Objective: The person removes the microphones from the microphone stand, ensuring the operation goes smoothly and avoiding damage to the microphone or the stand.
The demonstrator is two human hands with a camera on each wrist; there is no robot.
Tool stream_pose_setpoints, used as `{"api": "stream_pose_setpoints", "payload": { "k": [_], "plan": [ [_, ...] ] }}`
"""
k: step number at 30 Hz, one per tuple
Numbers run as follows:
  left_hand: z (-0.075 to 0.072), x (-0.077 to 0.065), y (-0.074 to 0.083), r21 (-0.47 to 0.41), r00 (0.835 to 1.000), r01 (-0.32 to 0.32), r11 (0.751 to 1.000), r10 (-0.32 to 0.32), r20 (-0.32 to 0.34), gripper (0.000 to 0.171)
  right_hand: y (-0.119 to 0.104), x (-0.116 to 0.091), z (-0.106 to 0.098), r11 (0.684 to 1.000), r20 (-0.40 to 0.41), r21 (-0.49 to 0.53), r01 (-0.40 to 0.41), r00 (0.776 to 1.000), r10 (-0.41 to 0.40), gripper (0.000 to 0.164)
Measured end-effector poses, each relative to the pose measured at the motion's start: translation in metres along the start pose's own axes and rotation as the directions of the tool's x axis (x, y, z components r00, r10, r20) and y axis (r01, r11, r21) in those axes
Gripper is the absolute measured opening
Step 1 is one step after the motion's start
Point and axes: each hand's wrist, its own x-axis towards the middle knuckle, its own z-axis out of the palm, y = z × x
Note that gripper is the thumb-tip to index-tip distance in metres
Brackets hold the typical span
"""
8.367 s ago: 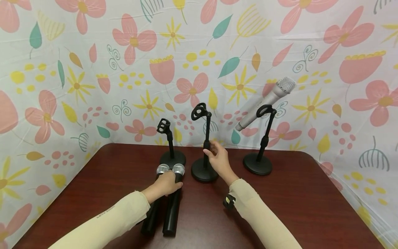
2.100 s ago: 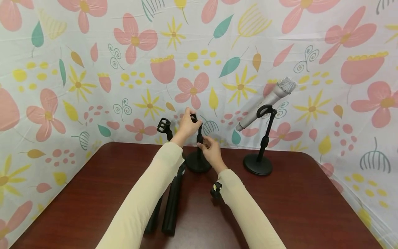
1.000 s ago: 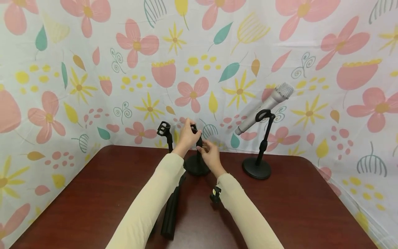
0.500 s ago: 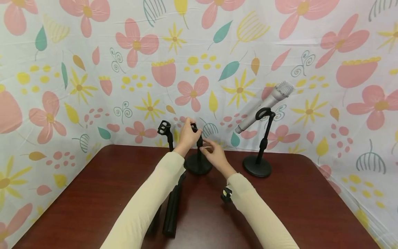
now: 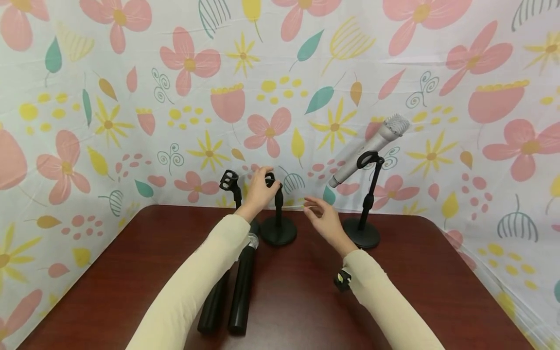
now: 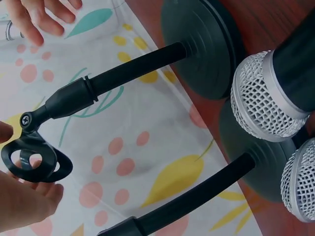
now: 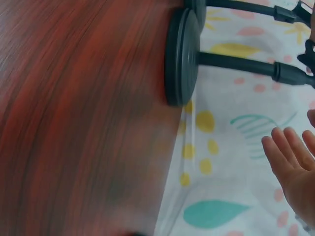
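Note:
A black desk microphone stand [image 5: 278,231] stands upright at the back middle of the table. My left hand [image 5: 258,194] grips the clip [image 6: 38,156] at its top, with the thumb on one side and fingers curled behind. My right hand [image 5: 327,224] is off to the right of that stand, fingers extended and holding nothing; the right wrist view shows its fingers [image 7: 285,147] apart from the pole. Two black microphones with silver mesh heads lie below my left forearm, one microphone [image 5: 242,291] beside the other microphone [image 5: 213,306], partly covered by the sleeve.
Close on the left is another stand, its clip [image 5: 229,180] tilted and its base mostly hidden. At the right, a third stand [image 5: 362,233] has a silver microphone [image 5: 363,153] slanting across its clip. Floral cloth [image 5: 175,112] hangs behind the table [image 5: 297,311].
My left hand has left the two black microphones for the middle stand's clip. That stand is now shorter and slightly farther back. My right hand has released its pole and moved right.

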Motion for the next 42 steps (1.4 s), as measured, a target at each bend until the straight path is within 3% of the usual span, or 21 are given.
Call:
{"api": "stream_pose_setpoints", "payload": {
  "k": [6,11,15,19,23,27,31,34,39,42],
  "plan": [
    [-0.006,-0.001,0.001,0.015,0.998,-0.061,0.998,0.061,-0.003,0.044,-0.007,-0.012,-0.026,0.995,-0.105,-0.068,0.077,0.991,-0.084,0.034],
    [-0.009,-0.004,0.001,-0.006,0.988,-0.149,0.989,0.148,-0.046,0.039,-0.032,-0.025,-0.048,0.986,-0.213,-0.077,0.145,0.964,-0.158,0.032],
    [-0.011,-0.008,0.0,-0.015,0.975,-0.212,0.977,0.21,-0.078,0.035,-0.032,-0.029,-0.06,0.983,-0.294,-0.097,0.154,0.94,-0.176,0.031],
    [-0.013,-0.012,-0.001,-0.011,0.956,-0.278,0.961,0.275,-0.101,0.031,-0.023,-0.033,-0.071,0.978,-0.367,-0.13,0.165,0.908,-0.202,0.031],
    [-0.013,-0.017,0.0,-0.004,0.933,-0.34,0.94,0.337,-0.127,0.03,0.002,-0.032,-0.084,0.975,-0.45,-0.168,0.146,0.869,-0.208,0.031],
    [-0.012,-0.022,0.002,0.005,0.913,-0.382,0.924,0.378,-0.151,0.028,0.024,-0.031,-0.096,0.983,-0.524,-0.166,0.074,0.838,-0.152,0.031],
    [-0.009,-0.026,0.003,-0.026,0.91,-0.396,0.918,0.388,-0.142,0.027,0.035,-0.03,-0.103,0.991,-0.561,-0.135,0.013,0.823,-0.087,0.034],
    [-0.006,-0.03,0.002,-0.061,0.915,-0.394,0.917,0.385,-0.119,0.028,0.04,-0.029,-0.106,0.994,-0.548,-0.107,-0.03,0.836,-0.034,0.037],
    [-0.001,-0.036,0.001,-0.059,0.913,-0.403,0.913,0.396,-0.103,0.028,0.048,-0.026,-0.107,0.992,-0.442,-0.068,-0.102,0.895,0.061,0.044],
    [0.001,-0.041,0.0,-0.042,0.908,-0.413,0.91,0.407,-0.1,0.027,0.053,-0.024,-0.106,0.986,-0.393,-0.06,-0.155,0.912,0.12,0.045]
  ]
}}
